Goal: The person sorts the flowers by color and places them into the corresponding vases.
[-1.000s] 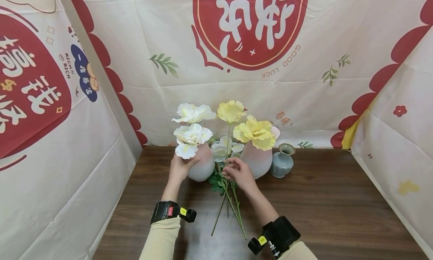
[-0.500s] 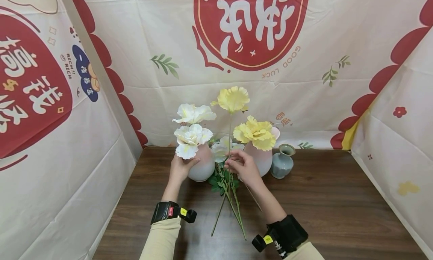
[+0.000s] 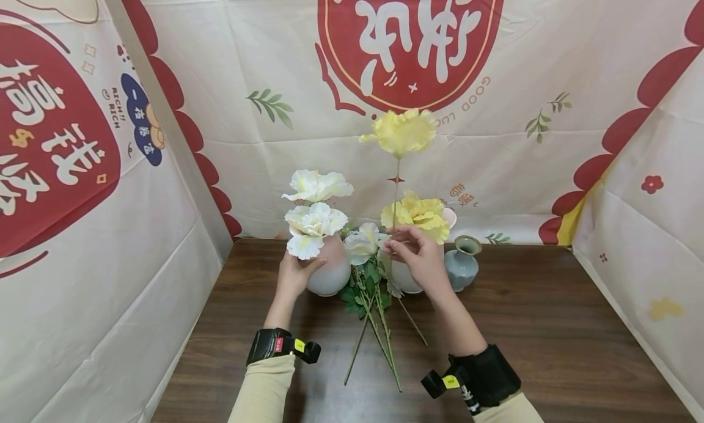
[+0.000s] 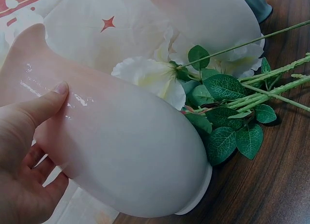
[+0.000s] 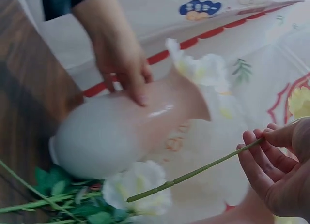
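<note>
My left hand [image 3: 294,273] grips the left pink-and-white vase [image 3: 330,270], which holds two white flowers [image 3: 315,218]; the left wrist view shows thumb and fingers curled round the vase [image 4: 126,151]. My right hand [image 3: 418,255] pinches the green stem [image 5: 193,173] of a yellow flower [image 3: 400,131] and holds it upright, its head high above the second pink vase [image 3: 409,270]. Another yellow flower [image 3: 418,214] sits in that second vase. A white flower [image 3: 361,242] and several loose green stems [image 3: 374,328] with leaves lie on the table between the vases.
A small grey-blue vase [image 3: 461,263] stands right of the second pink vase. The dark wooden table [image 3: 550,337] is enclosed by printed red-and-cream cloth walls [image 3: 82,227] at left, back and right. Black wrist bands [image 3: 277,343] sit on both forearms.
My right hand has lifted the yellow flower by its stem, up and slightly to the right, so its head now stands well above the vases. The left hand has stayed on the left vase.
</note>
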### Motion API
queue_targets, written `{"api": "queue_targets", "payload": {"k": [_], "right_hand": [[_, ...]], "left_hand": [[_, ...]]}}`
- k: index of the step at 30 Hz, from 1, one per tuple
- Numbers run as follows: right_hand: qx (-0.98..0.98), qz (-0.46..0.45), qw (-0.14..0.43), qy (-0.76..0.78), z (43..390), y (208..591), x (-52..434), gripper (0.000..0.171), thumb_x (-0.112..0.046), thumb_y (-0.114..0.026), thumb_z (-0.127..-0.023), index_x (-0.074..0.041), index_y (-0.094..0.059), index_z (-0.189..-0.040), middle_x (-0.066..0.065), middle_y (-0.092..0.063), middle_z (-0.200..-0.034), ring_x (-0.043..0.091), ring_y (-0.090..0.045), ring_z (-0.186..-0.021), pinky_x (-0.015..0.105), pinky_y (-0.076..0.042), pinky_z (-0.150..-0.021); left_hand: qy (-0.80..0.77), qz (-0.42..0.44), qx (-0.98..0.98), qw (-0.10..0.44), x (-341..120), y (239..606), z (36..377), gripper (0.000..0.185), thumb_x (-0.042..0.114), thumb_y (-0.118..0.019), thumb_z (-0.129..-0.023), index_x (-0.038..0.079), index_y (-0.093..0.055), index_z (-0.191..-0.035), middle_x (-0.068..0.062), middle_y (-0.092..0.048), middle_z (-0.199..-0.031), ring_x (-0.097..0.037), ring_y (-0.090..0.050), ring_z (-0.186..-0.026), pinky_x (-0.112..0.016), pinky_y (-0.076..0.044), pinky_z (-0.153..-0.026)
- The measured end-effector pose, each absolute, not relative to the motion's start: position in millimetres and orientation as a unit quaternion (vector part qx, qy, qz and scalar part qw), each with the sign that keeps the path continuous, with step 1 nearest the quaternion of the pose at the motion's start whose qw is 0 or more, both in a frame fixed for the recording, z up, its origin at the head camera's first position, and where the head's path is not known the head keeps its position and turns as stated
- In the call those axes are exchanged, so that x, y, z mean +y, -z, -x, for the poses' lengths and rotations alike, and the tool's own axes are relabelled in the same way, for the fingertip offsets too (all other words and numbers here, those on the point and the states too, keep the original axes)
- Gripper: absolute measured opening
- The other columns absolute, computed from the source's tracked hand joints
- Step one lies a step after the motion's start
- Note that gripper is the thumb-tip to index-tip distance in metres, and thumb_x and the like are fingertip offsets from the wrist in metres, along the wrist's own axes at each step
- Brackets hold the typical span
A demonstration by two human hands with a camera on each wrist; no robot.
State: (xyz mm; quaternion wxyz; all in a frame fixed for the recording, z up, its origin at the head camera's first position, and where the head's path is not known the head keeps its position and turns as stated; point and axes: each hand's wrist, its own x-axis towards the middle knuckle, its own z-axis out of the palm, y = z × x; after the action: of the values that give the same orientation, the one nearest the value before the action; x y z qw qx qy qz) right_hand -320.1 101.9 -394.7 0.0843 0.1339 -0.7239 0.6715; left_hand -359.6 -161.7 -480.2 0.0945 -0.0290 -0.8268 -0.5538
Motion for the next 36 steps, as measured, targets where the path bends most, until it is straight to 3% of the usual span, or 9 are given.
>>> {"api": "queue_targets", "payload": {"k": [5, 11, 25, 31, 36], "right_hand": [[-0.728, -0.122, 0.123, -0.663, 318, 372, 114, 0.025, -0.002, -0.059, -0.091, 0.008, -0.057, -0.114, 0.031, -0.061, -0.099, 0.015, -0.068, -0.081, 0.031, -0.057, -0.076], [-0.741, -0.126, 0.183, -0.633, 318, 359, 125, 0.023, -0.007, -0.06, -0.091, 0.005, -0.06, -0.111, 0.024, -0.063, -0.094, 0.017, -0.068, -0.082, 0.028, -0.057, -0.073], [-0.742, -0.138, 0.253, -0.605, 307, 320, 141, 0.022, -0.005, -0.06, -0.091, 0.002, -0.06, -0.112, 0.011, -0.064, -0.091, 0.014, -0.066, -0.083, 0.023, -0.056, -0.076], [-0.736, -0.146, 0.269, -0.604, 300, 291, 144, 0.021, -0.002, -0.058, -0.091, 0.005, -0.058, -0.112, 0.015, -0.063, -0.09, 0.017, -0.066, -0.083, 0.021, -0.055, -0.076], [-0.749, -0.133, 0.303, -0.574, 305, 278, 152, 0.021, -0.004, -0.058, -0.092, 0.001, -0.06, -0.112, 0.011, -0.064, -0.088, 0.017, -0.066, -0.081, 0.019, -0.055, -0.074]], "left_hand": [[0.556, 0.031, -0.825, 0.096, -161, 481, 360, 0.076, 0.029, -0.077, -0.078, 0.012, -0.037, -0.141, -0.011, -0.048, -0.138, -0.028, -0.049, -0.124, -0.045, -0.042, -0.102], [0.553, 0.032, -0.826, 0.1, -161, 481, 359, 0.077, 0.029, -0.077, -0.078, 0.011, -0.036, -0.142, -0.011, -0.046, -0.14, -0.028, -0.046, -0.127, -0.046, -0.039, -0.104], [0.555, 0.026, -0.826, 0.094, -161, 479, 358, 0.08, 0.031, -0.077, -0.078, 0.013, -0.035, -0.143, -0.012, -0.044, -0.141, -0.029, -0.045, -0.128, -0.047, -0.04, -0.103], [0.55, 0.043, -0.825, 0.12, -161, 478, 355, 0.076, 0.033, -0.076, -0.079, 0.011, -0.038, -0.141, -0.015, -0.047, -0.138, -0.033, -0.047, -0.125, -0.05, -0.042, -0.1], [0.555, 0.038, -0.824, 0.106, -161, 478, 355, 0.077, 0.033, -0.075, -0.08, 0.013, -0.036, -0.142, -0.013, -0.045, -0.14, -0.032, -0.045, -0.127, -0.05, -0.04, -0.102]]}}
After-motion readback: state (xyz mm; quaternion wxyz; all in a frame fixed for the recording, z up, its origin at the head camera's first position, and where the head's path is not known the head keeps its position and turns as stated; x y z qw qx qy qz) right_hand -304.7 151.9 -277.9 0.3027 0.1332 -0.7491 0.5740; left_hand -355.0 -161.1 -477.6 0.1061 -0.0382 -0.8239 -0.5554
